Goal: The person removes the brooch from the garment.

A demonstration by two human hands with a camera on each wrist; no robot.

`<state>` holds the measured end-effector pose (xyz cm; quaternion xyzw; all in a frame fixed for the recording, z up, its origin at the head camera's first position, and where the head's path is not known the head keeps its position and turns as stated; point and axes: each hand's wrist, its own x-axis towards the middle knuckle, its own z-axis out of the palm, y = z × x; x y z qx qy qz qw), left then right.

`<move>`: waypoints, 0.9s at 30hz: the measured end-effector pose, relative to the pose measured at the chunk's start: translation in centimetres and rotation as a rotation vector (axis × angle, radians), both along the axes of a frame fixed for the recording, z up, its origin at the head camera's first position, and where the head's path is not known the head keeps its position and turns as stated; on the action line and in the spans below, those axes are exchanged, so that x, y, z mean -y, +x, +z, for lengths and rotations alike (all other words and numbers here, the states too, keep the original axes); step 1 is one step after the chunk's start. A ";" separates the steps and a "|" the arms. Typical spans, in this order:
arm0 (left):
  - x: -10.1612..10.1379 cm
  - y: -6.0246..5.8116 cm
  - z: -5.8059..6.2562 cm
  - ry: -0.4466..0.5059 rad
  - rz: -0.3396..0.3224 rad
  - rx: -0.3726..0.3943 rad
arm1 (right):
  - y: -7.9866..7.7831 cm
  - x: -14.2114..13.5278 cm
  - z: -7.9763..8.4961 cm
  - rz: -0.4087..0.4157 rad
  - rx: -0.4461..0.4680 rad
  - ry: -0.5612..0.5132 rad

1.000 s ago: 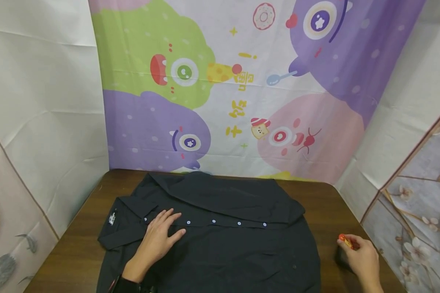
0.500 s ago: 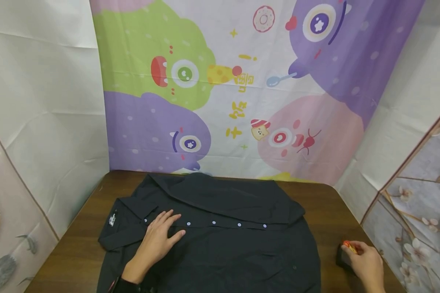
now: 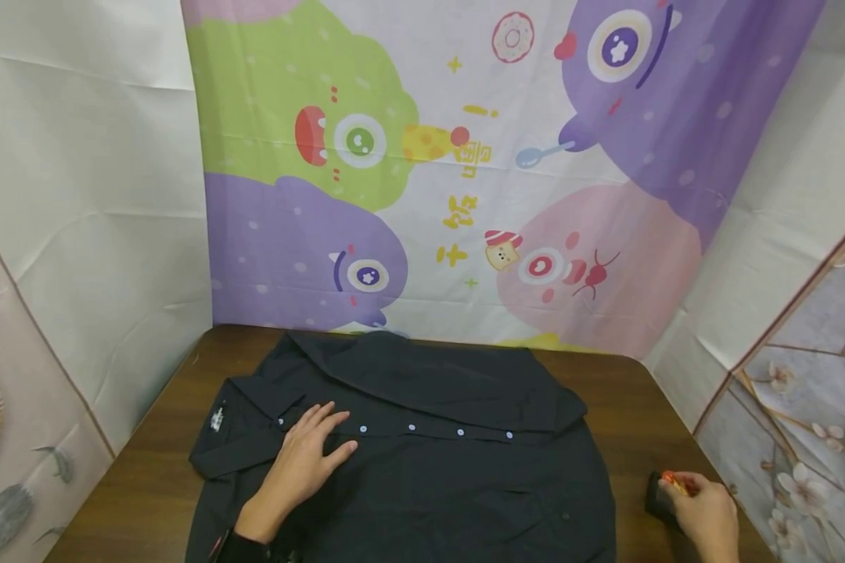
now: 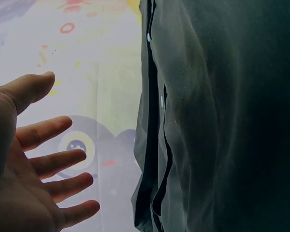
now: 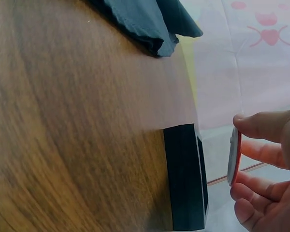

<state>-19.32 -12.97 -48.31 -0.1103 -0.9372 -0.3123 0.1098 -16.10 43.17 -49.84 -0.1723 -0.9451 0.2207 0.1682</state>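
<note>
A black button-up shirt point(image 3: 436, 485) lies spread over the table, a row of pale buttons point(image 3: 411, 428) across it and one sleeve point(image 3: 246, 430) folded over at the left. Above its left part is my left hand point(image 3: 306, 461), fingers spread and holding nothing; in the left wrist view the fingers point(image 4: 63, 164) look apart from the cloth. At the right edge, my right hand point(image 3: 707, 512) pinches a small flat red-orange and yellow piece point(image 3: 676, 482) with a pale face, seen edge-on in the right wrist view. Just beside and below it stands a small black box point(image 5: 184, 179).
The brown wooden table point(image 3: 648, 407) ends at a cartoon-printed cloth point(image 3: 451, 195) hanging behind it. White sheets point(image 3: 106, 195) hang at both sides, with a flower-patterned panel point(image 3: 810, 453) at the right.
My right hand has shifted slightly right and downward with the small piece, so more of the black box shows. My left hand and the shirt have stayed in place.
</note>
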 end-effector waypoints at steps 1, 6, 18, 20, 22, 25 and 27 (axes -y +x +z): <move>0.0 0.0 0.0 0.001 0.000 -0.003 | 0.0 -0.1 -0.1 0.008 0.009 0.003; 0.0 0.1 0.0 0.011 0.000 -0.026 | 0.0 -0.3 -0.3 0.029 0.068 0.001; 0.0 -0.1 0.1 0.012 -0.011 0.000 | 0.0 -0.3 -0.8 0.023 0.080 -0.006; 0.0 -0.1 0.1 0.008 -0.012 0.003 | 0.0 -0.4 -1.1 0.023 0.089 -0.008; 0.0 -0.1 0.0 0.007 -0.009 0.000 | -0.1 -0.5 -1.2 0.025 0.097 -0.011; 0.0 -0.2 -0.1 0.004 -0.006 -0.010 | -0.1 -0.5 -1.4 0.025 0.100 -0.002; 0.0 -0.2 -0.2 -0.002 -0.003 -0.019 | -0.1 -0.5 -1.4 0.024 0.096 0.002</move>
